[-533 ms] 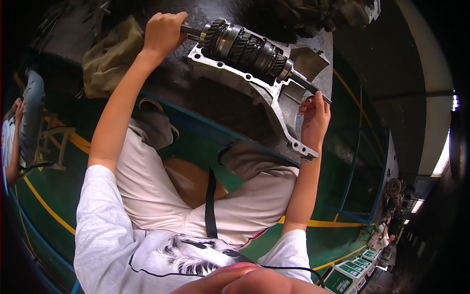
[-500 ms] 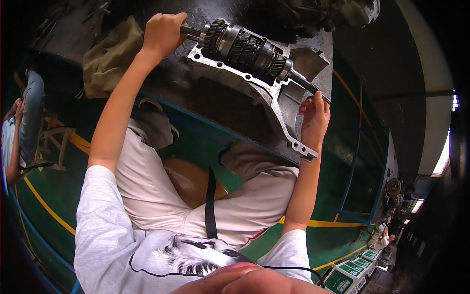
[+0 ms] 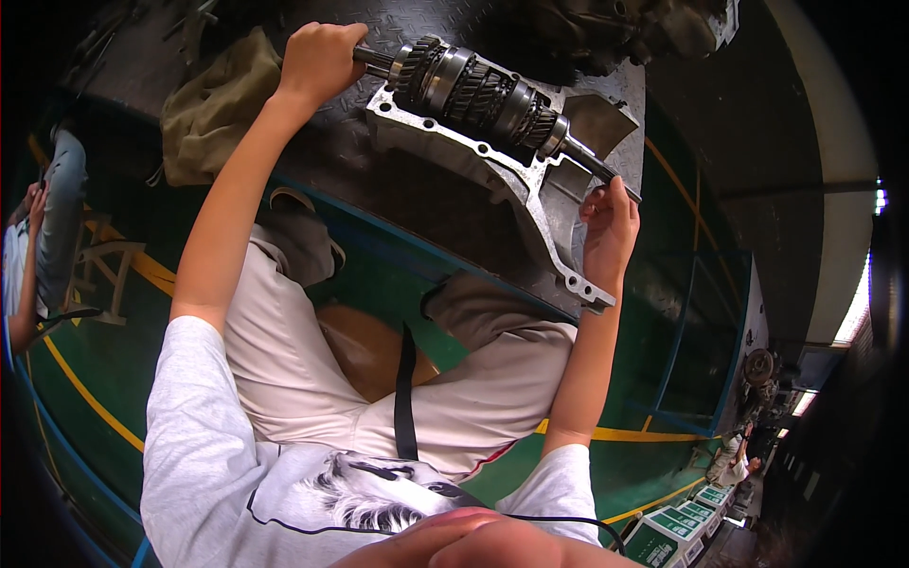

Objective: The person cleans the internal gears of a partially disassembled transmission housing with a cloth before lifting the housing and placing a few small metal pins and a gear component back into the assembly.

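A shaft carrying several dark steel gears (image 3: 473, 93) lies along an open silver gearbox housing (image 3: 537, 186) on the metal bench top. My left hand (image 3: 319, 62) is closed round the upper-left end of the shaft. My right hand (image 3: 609, 222) has its fingers closed on the lower-right end (image 3: 595, 163), beside the housing's flanged edge. The housing sits at the bench's near edge, above my knees, and the gear stack partly hides its inside.
An olive cloth bag (image 3: 213, 109) lies at the bench's left, dark greasy castings (image 3: 625, 24) behind the housing. Another person (image 3: 43, 237) is at the far left by a chair frame (image 3: 109, 275). Cartons (image 3: 668, 530) and a distant person (image 3: 734, 464) are at lower right.
My left hand, the shaft and the housing have shifted very slightly in the picture, a few pixels rightward. Both hands keep their hold on the shaft.
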Motion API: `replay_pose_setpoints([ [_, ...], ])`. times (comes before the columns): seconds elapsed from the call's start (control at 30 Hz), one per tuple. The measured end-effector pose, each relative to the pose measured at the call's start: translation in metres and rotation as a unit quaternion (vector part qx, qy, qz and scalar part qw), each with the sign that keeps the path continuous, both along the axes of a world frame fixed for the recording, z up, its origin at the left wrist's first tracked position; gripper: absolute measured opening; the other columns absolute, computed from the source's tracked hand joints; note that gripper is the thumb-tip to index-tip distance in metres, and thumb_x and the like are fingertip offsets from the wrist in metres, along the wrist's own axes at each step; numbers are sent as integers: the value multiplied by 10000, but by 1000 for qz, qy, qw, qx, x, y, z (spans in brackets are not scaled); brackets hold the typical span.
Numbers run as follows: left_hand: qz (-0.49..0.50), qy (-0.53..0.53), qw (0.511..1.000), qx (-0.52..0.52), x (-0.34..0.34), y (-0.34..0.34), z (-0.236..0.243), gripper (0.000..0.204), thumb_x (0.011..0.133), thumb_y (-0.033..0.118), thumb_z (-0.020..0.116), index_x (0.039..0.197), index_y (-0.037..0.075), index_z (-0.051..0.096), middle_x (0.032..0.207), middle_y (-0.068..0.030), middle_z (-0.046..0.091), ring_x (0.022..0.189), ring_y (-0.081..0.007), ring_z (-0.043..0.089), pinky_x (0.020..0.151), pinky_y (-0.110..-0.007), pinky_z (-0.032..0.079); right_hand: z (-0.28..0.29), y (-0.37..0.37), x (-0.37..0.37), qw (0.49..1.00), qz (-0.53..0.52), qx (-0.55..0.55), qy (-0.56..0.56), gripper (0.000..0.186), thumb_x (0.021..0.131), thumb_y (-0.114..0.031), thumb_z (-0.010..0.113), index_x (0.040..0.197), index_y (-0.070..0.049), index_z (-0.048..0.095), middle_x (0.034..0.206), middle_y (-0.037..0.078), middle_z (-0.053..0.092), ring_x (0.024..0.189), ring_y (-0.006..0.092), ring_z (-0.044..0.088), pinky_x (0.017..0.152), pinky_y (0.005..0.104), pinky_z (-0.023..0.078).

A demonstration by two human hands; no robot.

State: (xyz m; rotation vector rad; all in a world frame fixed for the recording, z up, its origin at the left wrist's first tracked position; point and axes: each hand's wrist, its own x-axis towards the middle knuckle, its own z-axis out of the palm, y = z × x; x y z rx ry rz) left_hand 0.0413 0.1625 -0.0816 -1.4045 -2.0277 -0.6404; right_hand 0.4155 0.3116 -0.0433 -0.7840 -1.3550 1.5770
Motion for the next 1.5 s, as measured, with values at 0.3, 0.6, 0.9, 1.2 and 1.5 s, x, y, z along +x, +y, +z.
replay_pose_setpoints([
  [0.3,-11,46,991,126,11,-1,-4,224,619,98,697,811,97,581,755,-59,610,758,-271,573,731,-376,440,-2,2,-16,999,4,35,-19,288,900,-314,661,833,-38,616,680,73,624,603,129,558,566,255,424],
  [0.6,-16,-1,998,62,7,-2,-1,125,640,125,711,728,109,623,702,-69,630,713,-264,595,686,-369,446,4,1,-18,1000,-3,15,-9,261,865,-279,708,850,-30,629,689,73,633,609,126,558,577,243,416],
  [0.9,4,-69,992,-107,-3,-3,20,164,668,204,640,730,61,691,734,-157,656,733,-338,652,672,-420,522,-3,9,-13,999,43,6,26,177,874,-194,693,917,-36,625,743,40,621,636,114,552,596,239,414],
  [1.2,-69,-59,996,-11,-1,-14,17,232,651,134,722,841,43,626,794,-105,617,814,-316,602,743,-403,472,-4,9,-17,996,64,17,57,169,902,-209,650,868,-52,599,639,2,497,559,95,435,591,288,395],
  [1.5,-14,0,1000,14,-5,-15,3,207,669,126,726,832,56,618,795,-96,623,819,-292,597,757,-389,467,7,5,-12,1000,5,-22,2,282,898,-286,662,738,-69,582,610,0,522,502,80,428,529,263,371],
])
